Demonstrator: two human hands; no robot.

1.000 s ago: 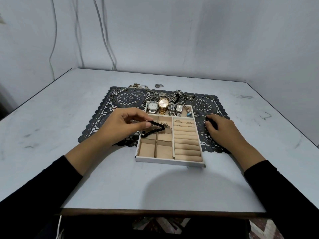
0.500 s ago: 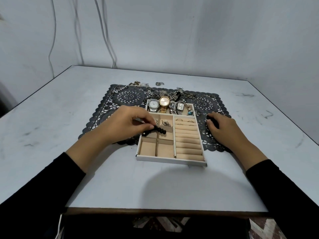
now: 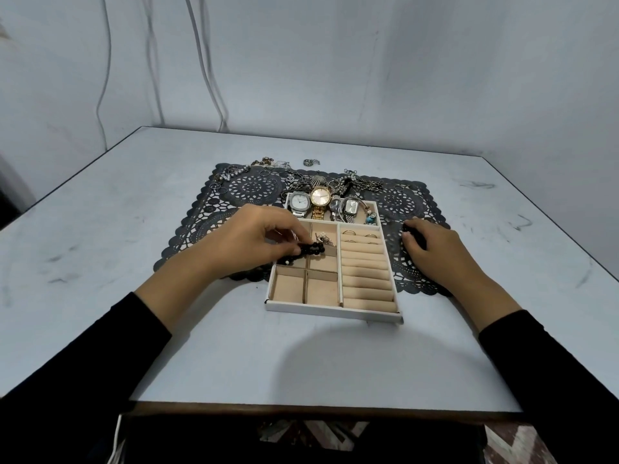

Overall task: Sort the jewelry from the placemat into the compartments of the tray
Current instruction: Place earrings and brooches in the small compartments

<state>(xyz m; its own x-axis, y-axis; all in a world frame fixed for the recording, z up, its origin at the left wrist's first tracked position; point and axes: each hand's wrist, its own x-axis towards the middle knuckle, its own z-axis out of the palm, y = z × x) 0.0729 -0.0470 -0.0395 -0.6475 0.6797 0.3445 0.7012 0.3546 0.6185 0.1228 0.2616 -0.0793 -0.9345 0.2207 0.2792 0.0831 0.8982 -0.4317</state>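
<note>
A white tray (image 3: pixel 331 309) with beige compartments lies on the near edge of a black lace placemat (image 3: pixel 249 189). My left hand (image 3: pixel 258 239) pinches a black bead bracelet (image 3: pixel 310 250) over the tray's left middle compartments. My right hand (image 3: pixel 435 251) rests on the mat just right of the tray, its fingertips on a small black thing (image 3: pixel 411 233). Several watches (image 3: pixel 320 200) fill the tray's far compartment. Rings (image 3: pixel 360 234) sit in the top ring rolls. Small earrings (image 3: pixel 323 238) lie in a top compartment.
Chains, rings and pendants (image 3: pixel 363 184) are strewn along the mat's far edge, with a few pieces (image 3: pixel 310 161) on the bare table (image 3: pixel 100 229) beyond it. The tray's two near small compartments hold nothing. Walls with hanging cables stand behind the table.
My left hand has lowered the black bead bracelet toward the tray's left compartments and bunched it up. My right hand has stayed in place beside the tray.
</note>
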